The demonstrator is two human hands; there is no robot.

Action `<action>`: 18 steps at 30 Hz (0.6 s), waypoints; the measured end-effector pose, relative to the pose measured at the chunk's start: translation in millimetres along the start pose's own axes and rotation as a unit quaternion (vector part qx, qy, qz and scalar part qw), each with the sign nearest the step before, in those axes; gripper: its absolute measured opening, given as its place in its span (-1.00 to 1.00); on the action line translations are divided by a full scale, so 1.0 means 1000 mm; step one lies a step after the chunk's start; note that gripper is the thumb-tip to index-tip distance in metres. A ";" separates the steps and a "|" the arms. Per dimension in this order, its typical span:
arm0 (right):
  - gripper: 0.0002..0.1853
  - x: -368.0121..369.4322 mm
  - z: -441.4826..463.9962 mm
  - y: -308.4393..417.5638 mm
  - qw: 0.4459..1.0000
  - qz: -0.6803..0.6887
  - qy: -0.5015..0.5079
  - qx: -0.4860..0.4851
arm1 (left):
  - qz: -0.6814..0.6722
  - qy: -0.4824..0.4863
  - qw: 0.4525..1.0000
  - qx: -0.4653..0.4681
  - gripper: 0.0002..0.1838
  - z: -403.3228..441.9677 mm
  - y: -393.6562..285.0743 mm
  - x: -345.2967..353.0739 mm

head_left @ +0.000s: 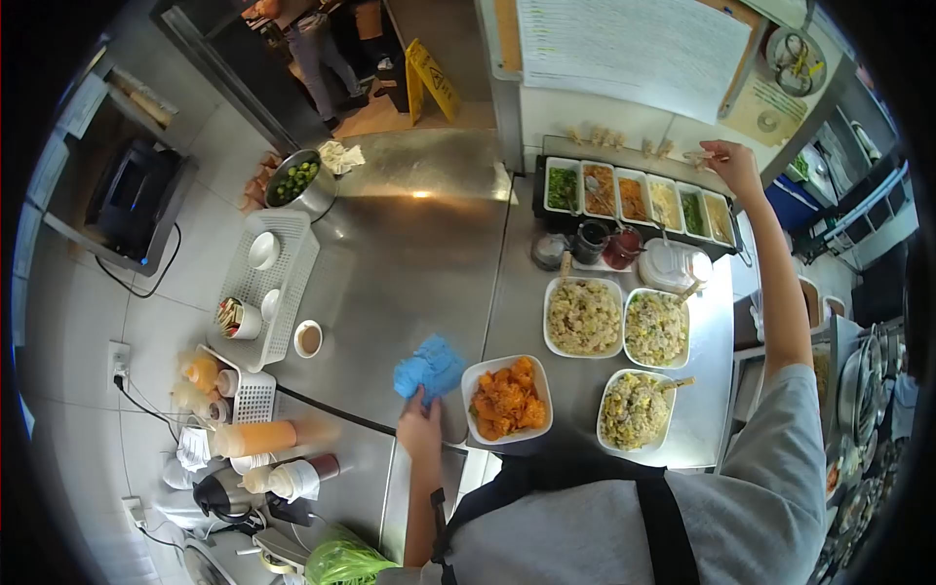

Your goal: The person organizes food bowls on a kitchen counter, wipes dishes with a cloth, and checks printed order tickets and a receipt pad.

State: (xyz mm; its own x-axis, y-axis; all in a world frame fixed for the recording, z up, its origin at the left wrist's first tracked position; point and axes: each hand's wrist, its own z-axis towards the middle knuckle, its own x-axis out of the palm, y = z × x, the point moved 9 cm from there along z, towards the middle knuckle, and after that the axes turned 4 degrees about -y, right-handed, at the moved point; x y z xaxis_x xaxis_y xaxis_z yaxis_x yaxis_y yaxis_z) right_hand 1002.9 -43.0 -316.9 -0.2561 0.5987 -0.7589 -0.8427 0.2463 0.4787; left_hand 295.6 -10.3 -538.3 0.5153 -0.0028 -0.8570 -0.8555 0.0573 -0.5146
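Observation:
My left hand (421, 427) holds a crumpled blue cloth (429, 367) on the steel counter, just left of a square white bowl of orange-coated pieces (509, 400). My right hand (729, 164) is raised at the back right, fingers pinched together beside the wall clips (663, 149), above the tray of garnish containers (634, 203). Whatever is between those fingers is too small to make out. Three white bowls of rice stand to the right: one at the back (583, 317), one beside it (658, 329), and one nearer me (636, 410). Wooden handles lean at their rims.
Sauce jars (621, 249) and a lidded plastic tub (675, 265) stand behind the bowls. At left are a perforated basket (292, 292), a small sauce cup (308, 338), a pot of greens (300, 185) and bottles (258, 439). People (322, 58) stand beyond the doorway.

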 end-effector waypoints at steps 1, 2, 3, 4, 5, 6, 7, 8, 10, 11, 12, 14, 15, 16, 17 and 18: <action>-0.73 0.000 0.002 -0.004 1.000 -0.026 0.018 0.000 | 0.010 -0.010 1.000 0.008 -0.58 0.005 -0.001 -0.004; -0.72 0.004 0.004 -0.007 0.998 -0.049 0.036 -0.002 | -0.013 -0.015 1.000 -0.007 -0.64 0.008 0.002 -0.006; -0.72 0.007 0.006 -0.008 0.996 -0.076 0.047 -0.005 | -0.024 -0.024 0.999 0.001 -0.65 0.007 -0.002 -0.009; -0.72 0.012 0.008 -0.009 0.993 -0.101 0.058 -0.010 | -0.036 -0.034 0.999 0.009 -0.66 0.005 -0.006 -0.014; -0.71 0.017 0.011 -0.010 0.990 -0.126 0.068 -0.016 | -0.047 -0.045 0.998 0.016 -0.68 0.002 -0.010 -0.019; -0.72 0.022 0.015 -0.012 0.987 -0.137 0.078 -0.020 | -0.057 -0.044 0.997 0.009 -0.69 -0.002 -0.012 -0.021; -0.72 0.028 0.020 -0.016 0.985 -0.148 0.088 -0.024 | -0.067 -0.042 0.997 0.001 -0.70 -0.011 -0.014 -0.022; -0.72 0.034 0.024 -0.019 0.982 -0.159 0.100 -0.029 | -0.076 -0.041 0.996 -0.008 -0.71 -0.020 -0.015 -0.023; -0.74 0.038 0.032 -0.025 0.980 -0.162 0.105 -0.044 | -0.075 -0.044 0.996 -0.011 -0.72 -0.040 -0.020 -0.029; -0.74 0.037 0.033 -0.027 0.979 -0.164 0.107 -0.050 | -0.075 -0.045 0.996 -0.011 -0.73 -0.048 -0.019 -0.033; -0.76 0.028 0.034 -0.029 0.984 -0.139 0.091 -0.058 | -0.080 -0.050 0.995 -0.021 -0.73 -0.056 -0.012 -0.036; -0.78 0.003 0.036 -0.025 0.991 -0.093 0.060 -0.073 | -0.094 -0.060 0.993 -0.041 -0.73 -0.075 0.004 -0.038; -0.79 -0.005 0.036 -0.022 0.990 -0.104 0.056 -0.074 | -0.090 -0.063 0.993 -0.044 -0.73 -0.083 0.010 -0.040; -0.79 -0.014 0.033 -0.011 0.989 -0.115 0.052 -0.075 | -0.087 -0.065 0.993 -0.047 -0.73 -0.090 0.017 -0.042; -0.79 -0.019 0.028 -0.004 0.988 -0.128 0.047 -0.074 | -0.084 -0.066 0.993 -0.048 -0.73 -0.095 0.022 -0.044; -0.76 -0.017 0.028 -0.002 0.986 -0.141 0.050 -0.070 | -0.097 -0.059 0.992 -0.052 -0.73 -0.097 0.026 -0.042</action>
State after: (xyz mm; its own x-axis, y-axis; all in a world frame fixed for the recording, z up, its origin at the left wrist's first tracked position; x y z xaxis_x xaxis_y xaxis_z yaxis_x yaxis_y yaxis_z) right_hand 1021.9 -31.9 -292.7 -0.0411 0.4422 -0.8960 -0.9424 0.2806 0.1818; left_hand 247.4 -105.4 -518.5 0.6674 0.1138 -0.7359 -0.7375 -0.0354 -0.6744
